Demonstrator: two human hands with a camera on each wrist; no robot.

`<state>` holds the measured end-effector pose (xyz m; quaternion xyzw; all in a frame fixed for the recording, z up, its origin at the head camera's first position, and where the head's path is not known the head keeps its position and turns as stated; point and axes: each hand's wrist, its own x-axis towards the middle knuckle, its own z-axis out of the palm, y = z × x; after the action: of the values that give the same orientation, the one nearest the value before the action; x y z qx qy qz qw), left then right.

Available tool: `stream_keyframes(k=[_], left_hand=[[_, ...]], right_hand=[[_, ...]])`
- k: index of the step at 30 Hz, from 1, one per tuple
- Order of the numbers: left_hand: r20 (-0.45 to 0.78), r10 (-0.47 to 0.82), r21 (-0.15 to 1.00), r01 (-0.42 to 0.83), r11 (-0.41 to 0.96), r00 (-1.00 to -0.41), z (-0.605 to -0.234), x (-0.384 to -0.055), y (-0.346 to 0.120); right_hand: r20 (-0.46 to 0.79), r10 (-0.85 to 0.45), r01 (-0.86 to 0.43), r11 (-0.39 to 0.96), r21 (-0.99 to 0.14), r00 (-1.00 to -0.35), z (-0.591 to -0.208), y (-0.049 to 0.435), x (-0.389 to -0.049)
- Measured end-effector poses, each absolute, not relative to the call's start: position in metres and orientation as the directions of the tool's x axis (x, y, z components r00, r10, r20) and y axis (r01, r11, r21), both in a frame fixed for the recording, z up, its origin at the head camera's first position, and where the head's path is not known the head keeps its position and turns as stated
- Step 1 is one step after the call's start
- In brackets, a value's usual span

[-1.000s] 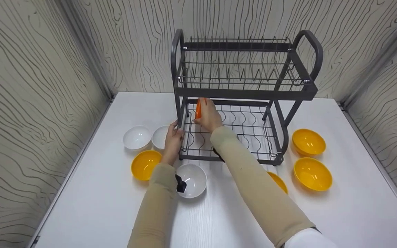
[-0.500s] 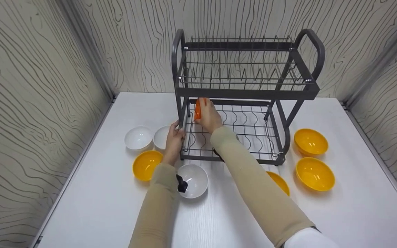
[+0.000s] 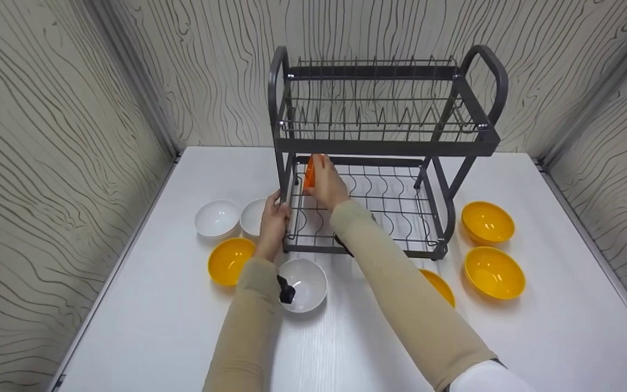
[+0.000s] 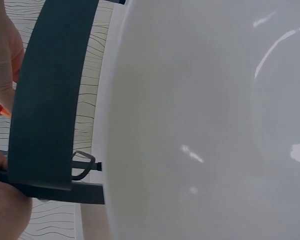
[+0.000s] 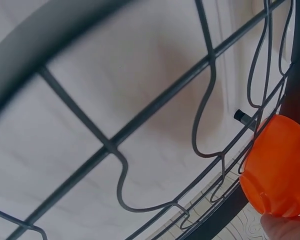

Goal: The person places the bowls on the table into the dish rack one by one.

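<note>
An orange bowl [image 3: 309, 172] stands tilted on its side at the back left of the lower tier of a dark two-tier dish rack [image 3: 384, 147]. My right hand [image 3: 330, 184] holds it from the right, partly covering it. The right wrist view shows the bowl [image 5: 277, 167] against the wavy wires, with fingertips at its edge. My left hand [image 3: 274, 226] grips the rack's front left post. In the left wrist view, that hand [image 4: 7, 205] is at the lower left, and a white bowl [image 4: 190, 120] fills most of the frame.
White bowls [image 3: 216, 219] and a yellow bowl [image 3: 231, 261] stand left of the rack. Another white bowl [image 3: 308, 286] is in front. Yellow bowls [image 3: 487, 223] are at the right, one partly behind my right sleeve [image 3: 400, 283]. The upper tier [image 3: 389, 148] overhangs my right hand.
The orange bowl and my right hand have shifted very slightly left on the lower tier. My left hand stays on the post.
</note>
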<state>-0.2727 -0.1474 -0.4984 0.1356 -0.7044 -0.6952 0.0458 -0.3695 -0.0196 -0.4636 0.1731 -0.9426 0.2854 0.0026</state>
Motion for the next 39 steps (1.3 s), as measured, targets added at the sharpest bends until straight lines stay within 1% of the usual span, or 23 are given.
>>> stream_keyframes(k=[9,14,18,22,27,36,39], left_hand=[[-0.116,-0.260,0.992,-0.122,0.008,-0.959,-0.500,-0.271,-0.142],[-0.135,-0.247,0.991,-0.134,-0.020,-0.960,-0.502,-0.269,-0.142],[-0.146,-0.232,0.989,-0.148,-0.009,-0.962,-0.503,-0.266,-0.144],[-0.169,-0.213,0.985,-0.170,-0.013,-0.962,-0.503,-0.263,-0.146],[-0.173,-0.198,0.985,-0.174,-0.015,-0.965,-0.503,-0.264,-0.149],[-0.153,-0.193,0.988,-0.150,-0.031,-0.969,-0.497,-0.270,-0.150],[-0.161,-0.193,0.987,-0.159,-0.027,-0.968,-0.496,-0.269,-0.151]], right_hand=[[0.134,-0.319,-0.338,0.767,-0.546,-0.938,-0.466,-0.012,-0.363],[0.154,-0.327,-0.358,0.777,-0.517,-0.932,-0.464,-0.009,-0.358],[0.157,-0.327,-0.361,0.790,-0.496,-0.932,-0.462,-0.007,-0.354],[0.141,-0.314,-0.342,0.805,-0.485,-0.939,-0.459,-0.005,-0.351],[0.110,-0.310,-0.325,0.821,-0.469,-0.944,-0.453,0.000,-0.349],[0.163,-0.355,-0.390,0.814,-0.431,-0.921,-0.436,0.012,-0.340],[0.152,-0.353,-0.383,0.811,-0.441,-0.923,-0.428,0.017,-0.335]])
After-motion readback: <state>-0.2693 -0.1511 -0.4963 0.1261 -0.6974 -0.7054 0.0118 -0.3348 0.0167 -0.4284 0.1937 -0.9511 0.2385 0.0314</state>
